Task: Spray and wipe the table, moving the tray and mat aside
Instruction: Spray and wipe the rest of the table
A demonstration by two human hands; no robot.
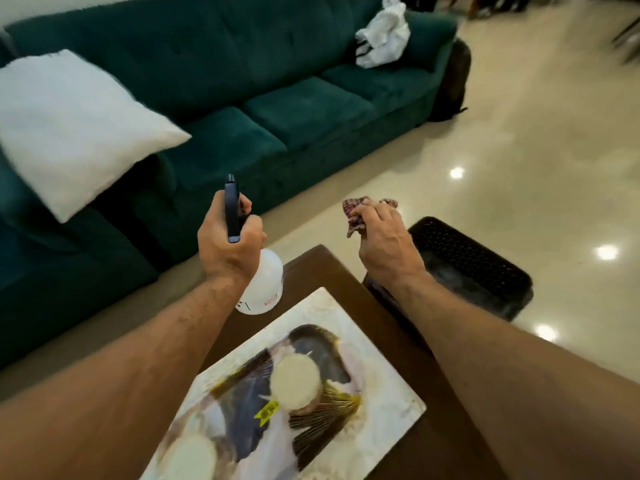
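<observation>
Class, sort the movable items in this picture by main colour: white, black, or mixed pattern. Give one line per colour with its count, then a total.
White: 3 – pillow, spray bottle, crumpled cloth on sofa
Black: 1 – tray
Mixed pattern: 2 – mat, rag
Total: 6

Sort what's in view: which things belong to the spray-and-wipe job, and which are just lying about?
Job: spray bottle in left hand; cloth in right hand; mat; black tray; table.

Lying about: sofa, white pillow, white cloth bundle.
</observation>
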